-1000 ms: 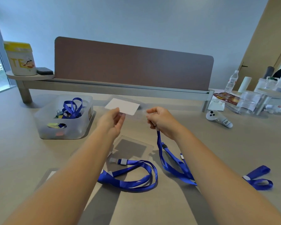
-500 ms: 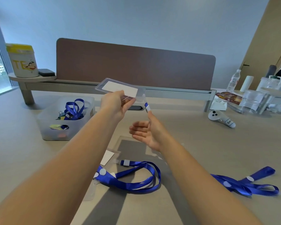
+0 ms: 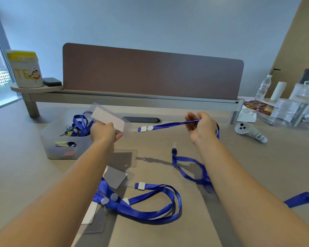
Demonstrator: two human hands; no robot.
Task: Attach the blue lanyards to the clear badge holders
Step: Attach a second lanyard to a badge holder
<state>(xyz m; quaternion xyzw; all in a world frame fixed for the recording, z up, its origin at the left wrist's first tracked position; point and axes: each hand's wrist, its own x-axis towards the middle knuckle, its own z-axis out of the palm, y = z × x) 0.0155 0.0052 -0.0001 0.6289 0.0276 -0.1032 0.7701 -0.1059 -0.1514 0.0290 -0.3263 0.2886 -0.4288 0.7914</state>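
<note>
1. The left hand [image 3: 103,135] pinches the clear badge holder [image 3: 109,118] by its near edge, fingers closed on it, with the white card inside facing up and the holder raised off the counter [image 3: 257,166].
2. The right hand [image 3: 202,128] is closed on the strap of a blue lanyard [image 3: 169,125], which is stretched nearly level toward the holder.
3. Half a second ago the right palm was open below the holder, only the lanyard's tip showing at the fingertips; now the hand has swung right and drawn the strap taut.
4. The lanyard's white clip end [image 3: 143,129] sits just beside the holder's right edge. The clear tab there is blurred, so whether it is already threaded through the slot cannot be told; the taut pull suggests this pair is joined or nearly so.
5. The rest of the strap [image 3: 191,168] trails down from the right hand to the counter.
6. On the counter nearer the person, a second lanyard [image 3: 150,205] lies looped over another holder with cards [image 3: 114,177], and more lanyards wait in the plastic bin [image 3: 61,150] on the left.
</note>
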